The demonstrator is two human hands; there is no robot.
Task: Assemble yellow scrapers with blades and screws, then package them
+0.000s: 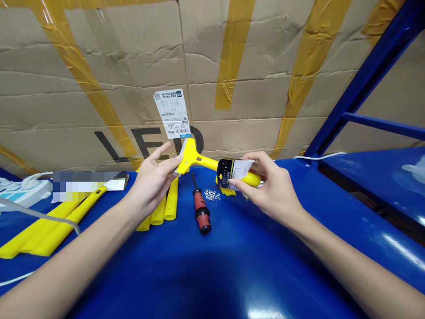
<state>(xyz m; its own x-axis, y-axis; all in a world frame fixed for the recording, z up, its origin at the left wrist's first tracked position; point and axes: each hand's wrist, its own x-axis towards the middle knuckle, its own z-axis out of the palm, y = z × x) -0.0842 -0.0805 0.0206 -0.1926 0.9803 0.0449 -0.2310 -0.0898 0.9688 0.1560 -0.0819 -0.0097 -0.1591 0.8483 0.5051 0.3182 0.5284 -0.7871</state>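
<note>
A yellow scraper (206, 162) with a wide head is held above the blue table, its head to the left and its handle to the right. My left hand (153, 176) pinches the head near the blade edge, thumb on it and other fingers stretched out. My right hand (270, 184) grips a black and white printed card (229, 173) around the scraper's handle. Below lies a red and black screwdriver (202, 212), its shaft pointing away from me. Beside its shaft is a small heap of screws (211, 195). Several yellow tubular handles (171, 204) lie under my left hand.
More yellow scrapers (63, 226) with a printed card lie at the left, beside a white power strip (33, 191) and cables. A taped cardboard box (133, 79) stands along the back. A blue metal frame (352, 88) rises at the right.
</note>
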